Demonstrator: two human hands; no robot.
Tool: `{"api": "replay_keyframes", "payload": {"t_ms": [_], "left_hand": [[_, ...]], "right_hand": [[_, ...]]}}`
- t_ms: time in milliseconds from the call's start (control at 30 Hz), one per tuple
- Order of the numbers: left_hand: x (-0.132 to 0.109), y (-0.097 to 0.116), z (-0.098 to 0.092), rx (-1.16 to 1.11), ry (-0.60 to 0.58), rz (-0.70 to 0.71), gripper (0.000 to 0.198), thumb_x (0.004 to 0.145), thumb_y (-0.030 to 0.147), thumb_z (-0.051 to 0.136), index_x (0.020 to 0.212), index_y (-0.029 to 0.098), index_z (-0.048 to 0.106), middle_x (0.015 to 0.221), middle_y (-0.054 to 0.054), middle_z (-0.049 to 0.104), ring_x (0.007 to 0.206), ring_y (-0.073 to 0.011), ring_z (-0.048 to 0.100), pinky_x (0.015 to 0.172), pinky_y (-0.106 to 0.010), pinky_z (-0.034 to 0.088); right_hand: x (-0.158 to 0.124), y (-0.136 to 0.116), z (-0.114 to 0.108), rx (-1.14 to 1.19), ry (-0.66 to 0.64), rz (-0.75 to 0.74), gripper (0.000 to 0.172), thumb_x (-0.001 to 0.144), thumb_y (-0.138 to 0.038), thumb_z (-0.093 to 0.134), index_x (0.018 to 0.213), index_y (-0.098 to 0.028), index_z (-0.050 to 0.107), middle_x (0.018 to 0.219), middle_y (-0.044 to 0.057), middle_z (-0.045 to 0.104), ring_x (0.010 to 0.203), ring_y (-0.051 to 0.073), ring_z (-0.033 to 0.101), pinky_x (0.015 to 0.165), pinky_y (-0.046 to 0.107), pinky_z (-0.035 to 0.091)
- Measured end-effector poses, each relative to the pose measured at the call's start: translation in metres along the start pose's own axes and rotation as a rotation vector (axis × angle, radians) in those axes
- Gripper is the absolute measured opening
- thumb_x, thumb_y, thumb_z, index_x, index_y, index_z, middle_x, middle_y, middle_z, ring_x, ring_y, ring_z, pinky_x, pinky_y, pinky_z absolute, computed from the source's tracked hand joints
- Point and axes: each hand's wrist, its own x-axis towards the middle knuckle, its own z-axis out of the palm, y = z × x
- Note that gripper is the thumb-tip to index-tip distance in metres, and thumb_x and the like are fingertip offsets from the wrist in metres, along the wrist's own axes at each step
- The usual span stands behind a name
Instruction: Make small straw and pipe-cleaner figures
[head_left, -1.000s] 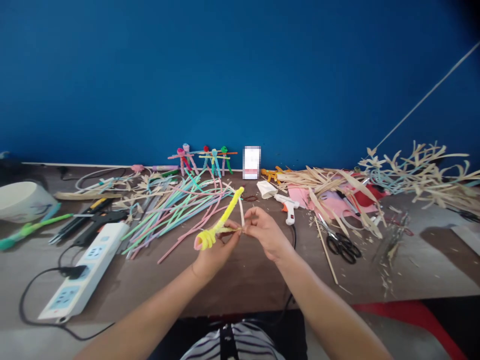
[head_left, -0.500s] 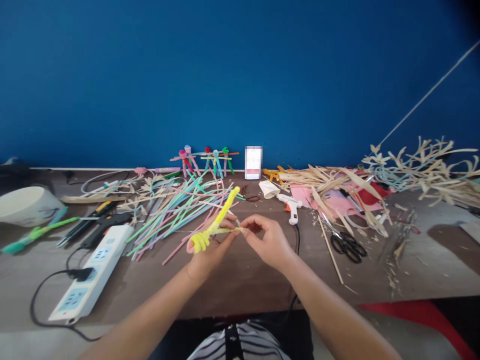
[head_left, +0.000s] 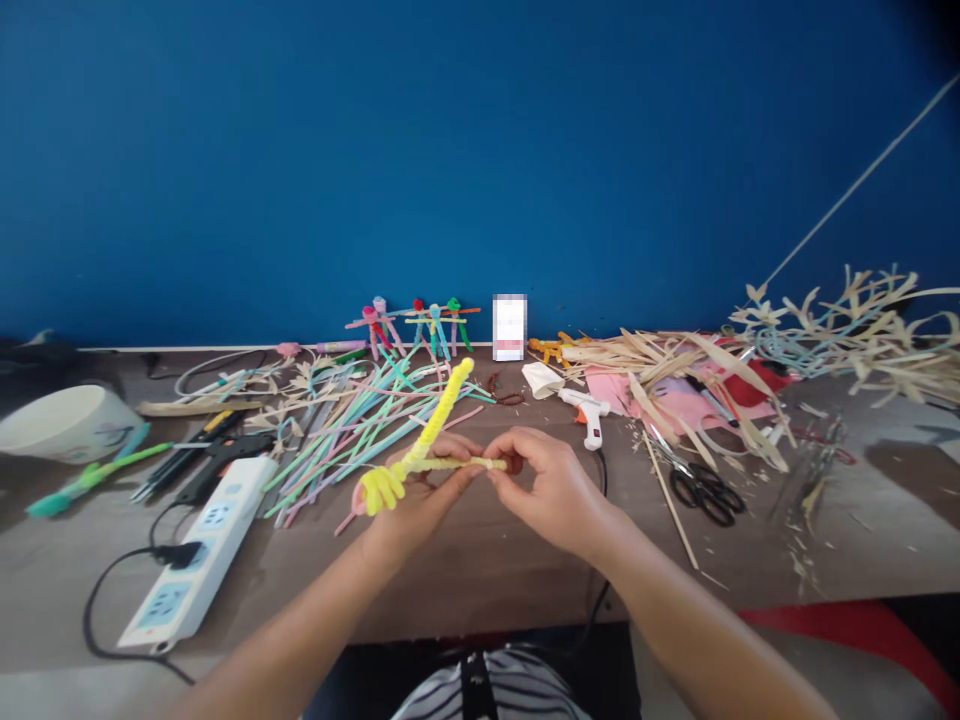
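Deep blue painted wall [head_left: 480, 170] rises behind a scuffed brown tabletop [head_left: 465, 590] strewn with craft scraps. Above its middle, a fuzzy yellow pipe cleaner [head_left: 435, 430] is bent into a rising stalk, a tight looped coil and a short horizontal length. The left hand [head_left: 424, 500] holds it near the coil, and the fingertips of the right hand [head_left: 544, 485] pinch its horizontal end, so the hands are close together on the same piece. Just beyond lies a loose heap of thin pastel pipe cleaners [head_left: 352, 440], with small multicoloured pipe-cleaner figures [head_left: 405, 325] standing against the wall. To the right are a white-and-orange glue gun [head_left: 589, 415], dry, ribbon-like palm strips [head_left: 645, 365] over pink paper [head_left: 607, 390], and black-handled scissors [head_left: 701, 495]. To the left are a white power strip [head_left: 195, 550] with a black cord and a pale ceramic bowl [head_left: 64, 425].
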Motion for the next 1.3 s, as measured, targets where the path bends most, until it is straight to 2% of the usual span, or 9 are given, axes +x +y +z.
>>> {"api": "replay_keyframes", "payload": {"t_ms": [133,200,267,367,567,767,933,1133,1300], "left_hand": [[0.002,0.022,-0.001,0.03,-0.022,0.043,0.01,0.063,0.016,0.063,0.068,0.021,0.056,0.07,-0.001,0.061,0.071,-0.0165,0.057,0.07,-0.03,0.044],[0.003,0.033,0.0,0.048,0.026,0.035,0.01,0.062,0.017,0.064,0.067,0.022,0.057,0.066,0.0,0.059,0.068,-0.0159,0.056,0.067,-0.028,0.044],[0.005,0.043,0.003,0.034,0.075,-0.012,0.011,0.06,0.019,0.066,0.065,0.021,0.056,0.063,0.001,0.058,0.064,-0.0143,0.054,0.061,-0.026,0.043],[0.011,0.049,0.008,-0.083,0.034,-0.145,0.014,0.06,0.021,0.067,0.065,0.019,0.054,0.057,0.002,0.053,0.054,-0.0103,0.049,0.05,-0.021,0.038],[0.029,0.03,0.017,-0.429,-0.072,-0.332,0.019,0.062,0.024,0.065,0.068,0.017,0.049,0.056,0.004,0.05,0.052,-0.0074,0.047,0.05,-0.019,0.037],[0.035,0.009,0.021,-0.468,-0.051,-0.426,0.022,0.059,0.024,0.067,0.068,0.016,0.049,0.059,0.004,0.053,0.056,-0.0084,0.05,0.056,-0.022,0.042],[0.035,0.0,0.022,-0.556,-0.067,-0.473,0.016,0.062,0.02,0.064,0.069,0.016,0.051,0.061,0.003,0.056,0.056,-0.0077,0.052,0.057,-0.021,0.042],[0.036,-0.007,0.024,-0.618,-0.009,-0.53,0.018,0.055,0.017,0.068,0.064,0.014,0.053,0.059,0.002,0.057,0.053,-0.0086,0.053,0.052,-0.02,0.041],[0.035,-0.017,0.023,-0.642,0.003,-0.534,0.018,0.055,0.018,0.069,0.065,0.013,0.055,0.064,0.0,0.059,0.061,-0.0098,0.055,0.059,-0.022,0.043]], "right_hand": [[0.002,-0.018,-0.013,-0.001,0.023,-0.055,0.004,0.073,-0.016,0.048,0.073,-0.018,0.052,0.067,0.0,0.053,0.063,0.011,0.048,0.06,0.023,0.038],[0.004,-0.026,-0.02,-0.004,0.035,-0.075,0.004,0.073,-0.015,0.048,0.072,-0.018,0.05,0.065,-0.001,0.052,0.061,0.011,0.047,0.059,0.023,0.038],[0.006,-0.031,-0.026,-0.02,0.045,-0.082,0.004,0.073,-0.016,0.048,0.071,-0.018,0.05,0.063,-0.002,0.05,0.06,0.01,0.046,0.058,0.024,0.037],[0.01,-0.028,-0.03,-0.029,0.05,-0.076,0.006,0.076,-0.018,0.047,0.071,-0.018,0.051,0.062,-0.002,0.05,0.058,0.01,0.046,0.056,0.023,0.037],[0.015,-0.005,-0.026,-0.185,0.102,-0.17,0.022,0.076,-0.013,0.046,0.096,-0.019,0.052,0.082,0.003,0.056,0.075,0.015,0.051,0.068,0.028,0.04],[0.017,0.011,-0.021,-0.474,0.076,-0.26,0.017,0.076,-0.015,0.047,0.091,-0.017,0.054,0.088,0.008,0.055,0.087,0.021,0.048,0.076,0.035,0.038],[0.017,0.023,-0.015,-0.452,0.112,-0.267,0.016,0.077,-0.019,0.049,0.092,-0.016,0.055,0.087,0.007,0.055,0.086,0.02,0.048,0.076,0.035,0.038],[0.017,0.034,-0.009,-0.438,0.125,-0.278,0.02,0.077,-0.024,0.05,0.094,-0.016,0.055,0.088,0.008,0.056,0.084,0.02,0.048,0.074,0.035,0.038],[0.017,0.045,-0.003,-0.456,0.133,-0.289,0.023,0.075,-0.024,0.052,0.097,-0.016,0.055,0.09,0.008,0.056,0.085,0.021,0.048,0.074,0.035,0.038]]}}
